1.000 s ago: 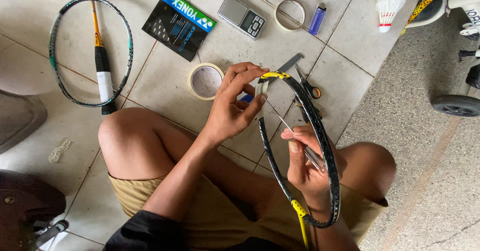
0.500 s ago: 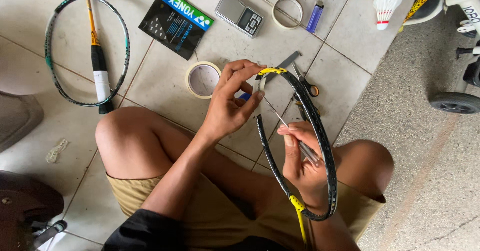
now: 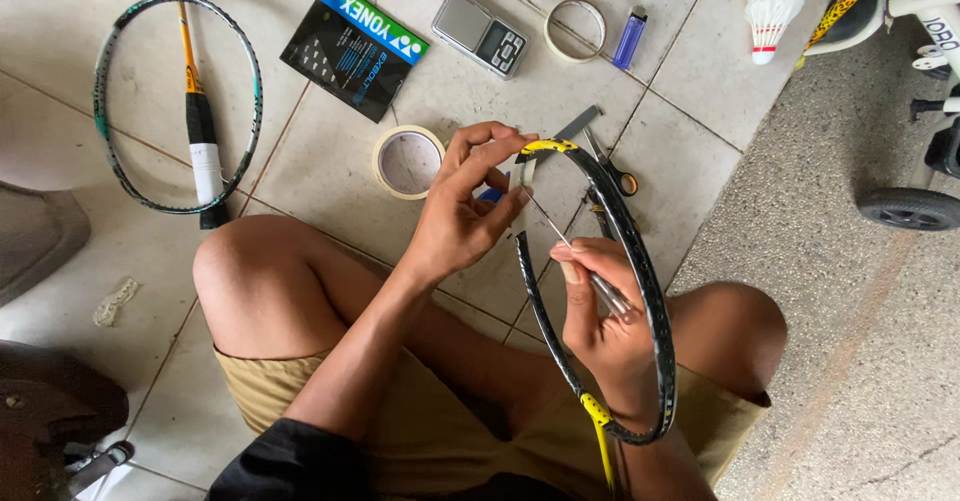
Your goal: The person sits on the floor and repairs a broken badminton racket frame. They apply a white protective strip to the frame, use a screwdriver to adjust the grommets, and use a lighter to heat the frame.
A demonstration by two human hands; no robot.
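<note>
I sit cross-legged on the tiled floor with an unstrung black and yellow racket frame (image 3: 640,281) over my lap. My left hand (image 3: 460,211) pinches the top of the frame near its yellow tip. My right hand (image 3: 600,311), inside the hoop, grips a thin metal awl (image 3: 585,266) whose point reaches toward the frame's top by my left fingers.
On the floor lie a roll of masking tape (image 3: 408,161), scissors (image 3: 612,166), a dark string packet (image 3: 355,46), a small digital scale (image 3: 480,33), a blue lighter (image 3: 630,39), a thin tape ring (image 3: 575,29), stacked shuttlecocks (image 3: 770,6) and another unstrung racket (image 3: 190,111). A wheeled toy (image 3: 910,206) stands at right.
Both hands have stayed on the frame and the awl. My right hand has shifted the awl slightly; the view has drifted a little.
</note>
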